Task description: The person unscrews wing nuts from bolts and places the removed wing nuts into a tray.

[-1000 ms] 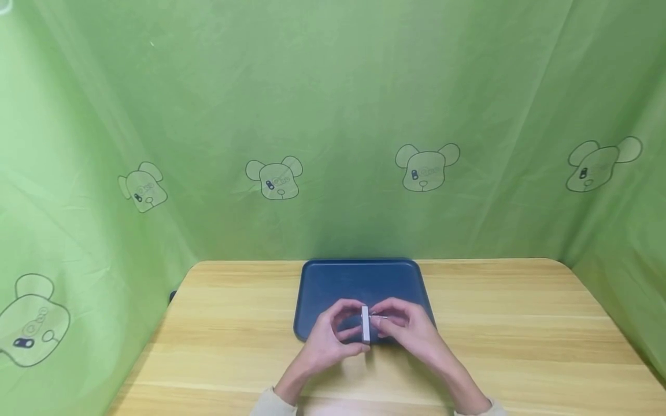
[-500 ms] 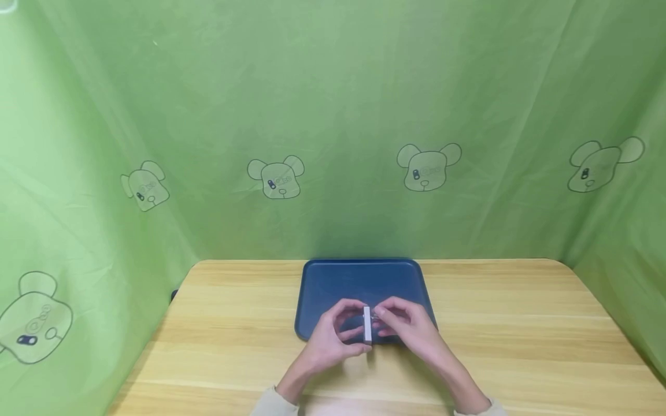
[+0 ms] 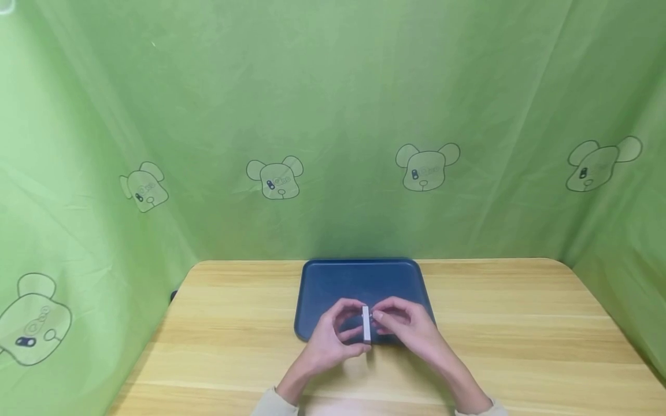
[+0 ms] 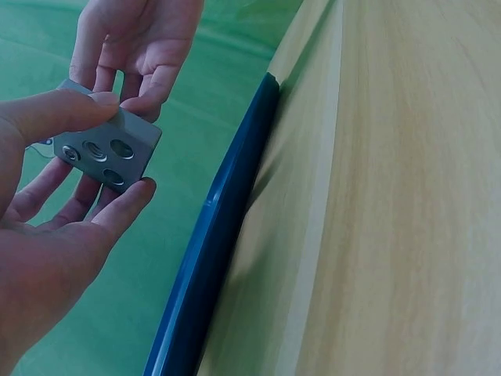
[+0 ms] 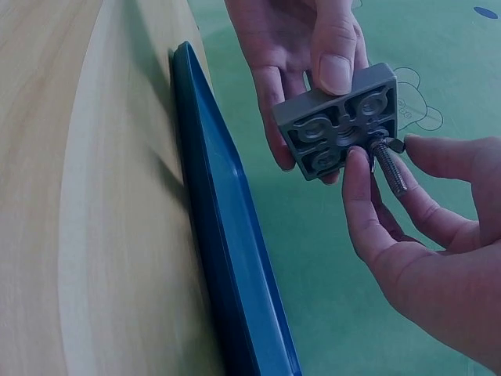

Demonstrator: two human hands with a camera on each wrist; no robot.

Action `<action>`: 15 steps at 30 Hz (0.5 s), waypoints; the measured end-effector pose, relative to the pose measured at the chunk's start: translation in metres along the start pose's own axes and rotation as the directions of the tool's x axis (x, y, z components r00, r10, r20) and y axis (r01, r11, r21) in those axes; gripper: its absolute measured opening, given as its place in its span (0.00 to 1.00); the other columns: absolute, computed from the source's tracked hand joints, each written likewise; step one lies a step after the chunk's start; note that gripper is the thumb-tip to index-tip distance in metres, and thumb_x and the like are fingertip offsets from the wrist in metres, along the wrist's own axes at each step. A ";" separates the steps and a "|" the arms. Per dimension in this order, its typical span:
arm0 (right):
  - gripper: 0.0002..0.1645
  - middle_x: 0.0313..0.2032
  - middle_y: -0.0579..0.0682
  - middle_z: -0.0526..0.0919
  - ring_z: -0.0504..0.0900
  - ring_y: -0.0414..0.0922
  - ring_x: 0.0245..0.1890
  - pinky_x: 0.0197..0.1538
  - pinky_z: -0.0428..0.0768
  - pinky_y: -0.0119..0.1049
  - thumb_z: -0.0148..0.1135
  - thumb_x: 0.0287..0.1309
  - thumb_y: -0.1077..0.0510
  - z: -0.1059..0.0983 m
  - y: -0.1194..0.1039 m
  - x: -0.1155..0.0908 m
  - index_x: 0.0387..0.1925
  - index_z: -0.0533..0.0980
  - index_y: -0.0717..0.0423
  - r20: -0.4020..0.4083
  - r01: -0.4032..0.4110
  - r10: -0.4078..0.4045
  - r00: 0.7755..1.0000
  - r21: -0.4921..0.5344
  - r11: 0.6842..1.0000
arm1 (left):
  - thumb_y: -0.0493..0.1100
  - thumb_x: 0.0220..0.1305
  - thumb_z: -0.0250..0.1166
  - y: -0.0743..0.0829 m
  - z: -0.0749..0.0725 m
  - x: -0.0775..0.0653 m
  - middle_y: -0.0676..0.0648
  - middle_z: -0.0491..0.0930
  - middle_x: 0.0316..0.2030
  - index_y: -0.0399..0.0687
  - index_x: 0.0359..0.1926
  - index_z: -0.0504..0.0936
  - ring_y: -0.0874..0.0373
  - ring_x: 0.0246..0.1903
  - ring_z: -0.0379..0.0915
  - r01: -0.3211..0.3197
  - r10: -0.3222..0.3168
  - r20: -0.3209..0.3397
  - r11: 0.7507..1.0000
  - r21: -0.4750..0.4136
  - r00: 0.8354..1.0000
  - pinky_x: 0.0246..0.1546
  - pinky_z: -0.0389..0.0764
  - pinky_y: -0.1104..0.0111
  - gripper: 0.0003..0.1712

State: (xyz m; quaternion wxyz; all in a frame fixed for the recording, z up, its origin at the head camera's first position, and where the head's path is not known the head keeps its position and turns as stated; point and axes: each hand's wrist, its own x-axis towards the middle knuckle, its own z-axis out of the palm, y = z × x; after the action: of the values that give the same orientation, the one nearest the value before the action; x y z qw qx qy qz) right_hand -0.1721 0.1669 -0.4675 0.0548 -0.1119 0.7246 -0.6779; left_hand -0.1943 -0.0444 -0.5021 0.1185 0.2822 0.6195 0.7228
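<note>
My left hand (image 3: pixel 329 335) grips a square grey block (image 3: pixel 366 325) upright on edge by its rims, between thumb and fingers. In the left wrist view, the flat face of the block (image 4: pixel 98 145) has several round holes, with a bolt head (image 4: pixel 71 153) seated in one. Its other face, in the right wrist view, is recessed, and the threaded bolt shank (image 5: pixel 394 174) sticks out near one corner. At the base of this shank, my right hand (image 3: pixel 411 326) pinches a small metal nut (image 5: pixel 396 146) with its fingertips; the fingers partly cover the nut.
A blue tray (image 3: pixel 359 277) lies at the back of the wooden table (image 3: pixel 520 335), beyond and partly under the hands. Green curtains (image 3: pixel 338 115) with bear drawings close off the back and sides.
The right fingers have shifted around the bolt shank, with the thumb now nearer the block. The left hand and block stay almost in place.
</note>
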 end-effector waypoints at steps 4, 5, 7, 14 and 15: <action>0.20 0.50 0.67 0.83 0.88 0.51 0.47 0.51 0.89 0.41 0.67 0.66 0.61 -0.001 -0.001 -0.001 0.52 0.78 0.73 -0.003 0.018 -0.018 1.000 0.001 1.000 | 0.16 0.44 0.70 0.000 0.000 0.000 0.27 0.67 0.63 0.37 0.62 0.71 0.39 0.67 0.67 -0.007 0.007 0.004 1.000 0.002 1.000 0.65 0.78 0.57 0.41; 0.20 0.50 0.67 0.82 0.88 0.51 0.48 0.51 0.89 0.41 0.67 0.66 0.61 -0.001 -0.001 -0.001 0.52 0.78 0.73 -0.003 0.021 -0.021 1.000 0.002 1.000 | 0.17 0.44 0.70 -0.001 0.000 0.001 0.28 0.67 0.63 0.37 0.62 0.71 0.39 0.67 0.67 -0.011 0.011 0.004 1.000 0.005 1.000 0.65 0.78 0.57 0.41; 0.20 0.51 0.67 0.82 0.87 0.52 0.49 0.52 0.89 0.41 0.68 0.65 0.61 -0.001 -0.001 -0.001 0.53 0.78 0.72 -0.004 0.024 -0.024 1.000 0.001 1.000 | 0.17 0.44 0.70 0.000 0.001 0.000 0.31 0.69 0.63 0.37 0.62 0.71 0.39 0.67 0.67 -0.010 0.010 0.003 1.000 0.009 1.000 0.65 0.78 0.56 0.41; 0.23 0.53 0.66 0.83 0.86 0.56 0.53 0.54 0.87 0.36 0.70 0.61 0.64 -0.001 -0.002 -0.002 0.56 0.78 0.69 -0.015 0.005 -0.005 1.000 -0.042 0.999 | 0.16 0.43 0.69 0.002 0.001 0.000 0.36 0.71 0.63 0.37 0.62 0.71 0.36 0.68 0.65 0.008 -0.008 0.007 1.000 -0.007 1.000 0.65 0.78 0.56 0.41; 0.23 0.53 0.66 0.83 0.85 0.56 0.53 0.54 0.87 0.36 0.71 0.60 0.64 -0.001 -0.002 -0.002 0.56 0.78 0.68 -0.016 0.002 -0.003 1.000 -0.049 0.999 | 0.16 0.43 0.69 0.002 0.001 0.000 0.35 0.71 0.63 0.37 0.62 0.71 0.36 0.68 0.65 0.009 -0.009 0.007 1.000 -0.009 1.000 0.65 0.78 0.55 0.42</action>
State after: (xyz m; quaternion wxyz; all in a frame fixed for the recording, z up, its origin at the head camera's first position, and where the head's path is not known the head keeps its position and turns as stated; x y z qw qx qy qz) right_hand -0.1705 0.1677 -0.4655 0.0454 -0.1087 0.7411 -0.6610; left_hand -0.1933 -0.0435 -0.5003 0.1254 0.2814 0.6171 0.7241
